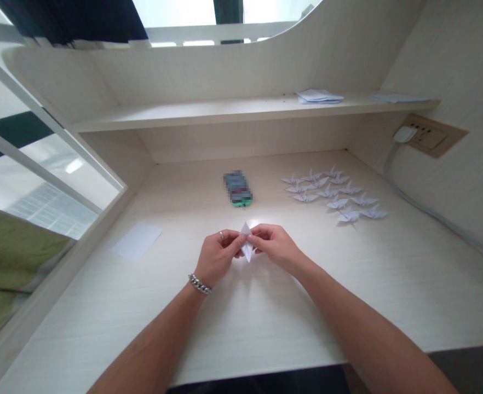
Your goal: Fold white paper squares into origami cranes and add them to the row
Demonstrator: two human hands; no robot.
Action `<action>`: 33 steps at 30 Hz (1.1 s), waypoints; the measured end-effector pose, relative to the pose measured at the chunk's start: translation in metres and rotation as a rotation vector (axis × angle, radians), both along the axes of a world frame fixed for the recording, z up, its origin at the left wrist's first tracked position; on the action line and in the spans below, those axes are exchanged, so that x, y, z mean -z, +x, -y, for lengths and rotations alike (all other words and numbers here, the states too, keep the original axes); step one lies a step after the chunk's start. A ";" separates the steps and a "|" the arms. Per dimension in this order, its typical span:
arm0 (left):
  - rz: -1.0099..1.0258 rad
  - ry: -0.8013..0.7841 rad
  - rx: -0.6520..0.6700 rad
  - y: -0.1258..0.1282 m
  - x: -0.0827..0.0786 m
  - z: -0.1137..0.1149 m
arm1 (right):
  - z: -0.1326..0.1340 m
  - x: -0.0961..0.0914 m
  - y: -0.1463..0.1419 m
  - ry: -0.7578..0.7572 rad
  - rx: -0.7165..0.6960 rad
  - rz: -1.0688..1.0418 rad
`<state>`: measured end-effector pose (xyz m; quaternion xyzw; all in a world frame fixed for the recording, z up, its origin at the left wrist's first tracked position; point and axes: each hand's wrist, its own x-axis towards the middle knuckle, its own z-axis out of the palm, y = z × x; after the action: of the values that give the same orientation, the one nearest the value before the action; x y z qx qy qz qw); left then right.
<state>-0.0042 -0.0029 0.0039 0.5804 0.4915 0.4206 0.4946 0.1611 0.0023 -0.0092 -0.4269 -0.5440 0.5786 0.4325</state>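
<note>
Between my two hands is a small piece of white folded paper, narrow and diamond-shaped, with one point upward and one toward me. My left hand pinches its left side, thumb on top; a ring and a chain bracelet are on this hand and wrist. From the other side my right hand grips the paper with thumb and fingers closed. The fingers under the paper are partly hidden. Beyond my hands lies a blurred dark phone-like object with a green edge.
Several white paper cranes stand grouped at the back right of the desk. A blank white sheet lies to the left. Above runs a shelf bearing folded papers. A plug with a grey cable sits in the right wall socket.
</note>
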 end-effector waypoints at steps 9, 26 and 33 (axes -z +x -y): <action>0.191 -0.075 0.016 -0.001 0.002 -0.001 | -0.001 0.002 -0.002 0.015 0.100 -0.043; 0.243 -0.071 0.002 0.005 0.005 0.003 | 0.002 0.002 -0.010 0.018 0.193 -0.111; 0.196 -0.032 -0.060 0.008 0.006 0.005 | 0.002 0.005 -0.012 -0.027 0.219 -0.151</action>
<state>0.0036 -0.0081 -0.0018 0.5134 0.4644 0.4821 0.5369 0.1488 0.0005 -0.0144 -0.4448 -0.4521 0.5658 0.5269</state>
